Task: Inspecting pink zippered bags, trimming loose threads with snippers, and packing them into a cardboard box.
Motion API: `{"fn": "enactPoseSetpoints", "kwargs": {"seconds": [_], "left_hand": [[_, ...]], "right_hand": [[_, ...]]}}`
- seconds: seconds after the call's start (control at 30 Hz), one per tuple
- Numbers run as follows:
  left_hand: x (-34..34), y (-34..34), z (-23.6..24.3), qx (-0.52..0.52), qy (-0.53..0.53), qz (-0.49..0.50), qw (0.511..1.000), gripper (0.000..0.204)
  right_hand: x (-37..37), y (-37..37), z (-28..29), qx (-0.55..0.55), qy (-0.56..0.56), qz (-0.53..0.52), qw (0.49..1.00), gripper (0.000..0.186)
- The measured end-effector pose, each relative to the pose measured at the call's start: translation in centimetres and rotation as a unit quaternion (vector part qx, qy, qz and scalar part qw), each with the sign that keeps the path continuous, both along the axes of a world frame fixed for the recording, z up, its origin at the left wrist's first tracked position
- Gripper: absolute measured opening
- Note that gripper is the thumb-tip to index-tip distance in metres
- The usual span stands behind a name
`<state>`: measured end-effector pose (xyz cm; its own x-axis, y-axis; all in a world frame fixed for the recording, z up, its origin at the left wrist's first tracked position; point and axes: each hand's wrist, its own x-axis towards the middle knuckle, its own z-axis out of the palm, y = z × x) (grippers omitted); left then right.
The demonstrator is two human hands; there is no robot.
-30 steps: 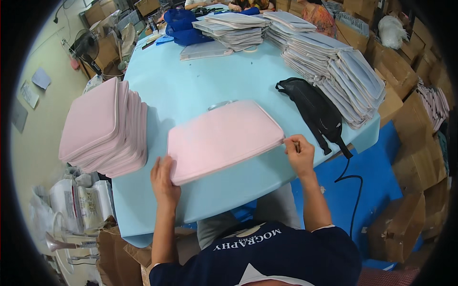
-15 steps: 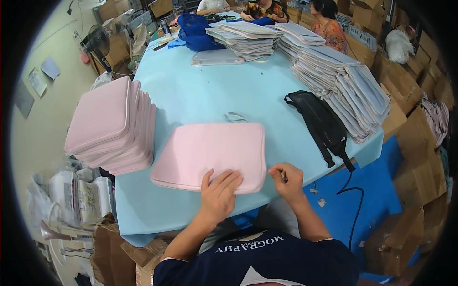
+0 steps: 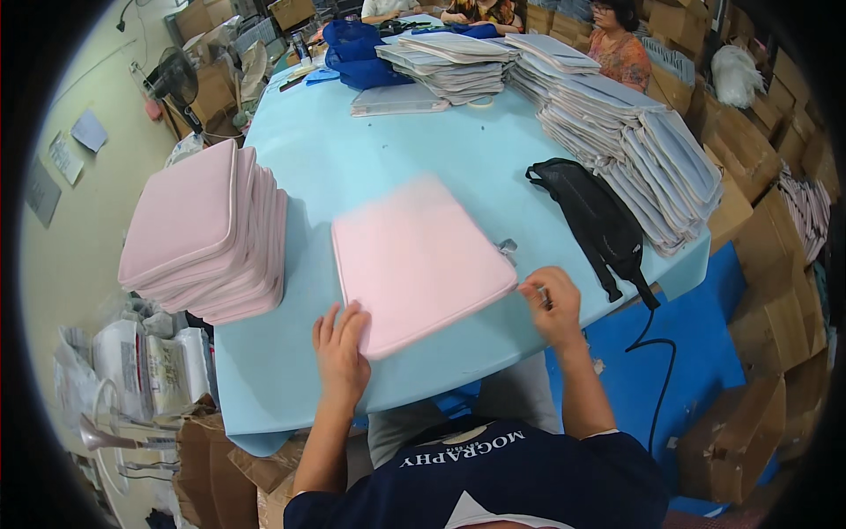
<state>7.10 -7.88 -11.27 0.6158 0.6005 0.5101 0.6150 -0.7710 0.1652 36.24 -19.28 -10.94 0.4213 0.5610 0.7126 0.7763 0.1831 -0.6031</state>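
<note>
A pink zipped padded sleeve [image 3: 414,264] lies turned at an angle on the light blue table [image 3: 300,353], with a grey loop [image 3: 506,248] sticking out at its right side. My left hand [image 3: 342,353] is at the sleeve's lower left corner, fingers apart and touching its edge. My right hand [image 3: 553,309] is closed by the right corner, gripping a small dark object too small to make out. A tall stack of similar pink sleeves [image 3: 185,229] stands to the left.
Stacks of pale grey flat pieces [image 3: 661,176] line the back right, beside a black bag with straps [image 3: 586,225]. Blue mesh fabric [image 3: 352,57] lies at the back. Co-workers [image 3: 621,62] are at the far side. Cardboard boxes [image 3: 731,432] stand right, a fan [image 3: 172,84] left.
The pink sleeve has been rotated, bringing its loop from the far edge round to the right side. My left hand moved from the bottom middle to the lower left corner; my right hand rose slightly.
</note>
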Motion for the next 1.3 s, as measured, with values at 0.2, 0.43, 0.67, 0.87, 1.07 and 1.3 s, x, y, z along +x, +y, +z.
{"fn": "enactPoseSetpoints", "kwargs": {"seconds": [0.2, 0.43, 0.67, 0.87, 1.07, 1.3], "left_hand": [[3.5, -4.0, 1.9, -0.091, 0.020, -0.047, 0.995, 0.075], [6.4, -3.4, 1.3, -0.002, 0.008, -0.092, 0.996, 0.056], [6.5, -3.7, 1.1, 0.010, -0.041, -0.108, 0.993, 0.048], [5.7, -3.7, 0.9, 0.028, -0.041, -0.106, 0.993, 0.047], [5.0, -3.2, 1.2, 0.030, -0.063, -0.137, 0.988, 0.045], [4.9, -3.3, 0.7, 0.020, -0.068, -0.107, 0.992, 0.044]], "right_hand": [[-4.7, 0.3, -0.5, 0.029, -0.107, 0.088, 0.990, 0.015], [-6.6, 0.0, -1.0, 0.046, -0.093, 0.146, 0.984, 0.020], [-5.5, 0.5, -0.6, -0.003, -0.042, 0.117, 0.992, 0.018], [-4.7, 0.7, -0.2, 0.058, -0.086, 0.077, 0.992, 0.018], [-4.4, 1.6, 0.4, 0.038, -0.077, 0.090, 0.992, 0.018], [-4.9, 2.4, 0.5, 0.047, -0.082, 0.086, 0.992, 0.020]]}}
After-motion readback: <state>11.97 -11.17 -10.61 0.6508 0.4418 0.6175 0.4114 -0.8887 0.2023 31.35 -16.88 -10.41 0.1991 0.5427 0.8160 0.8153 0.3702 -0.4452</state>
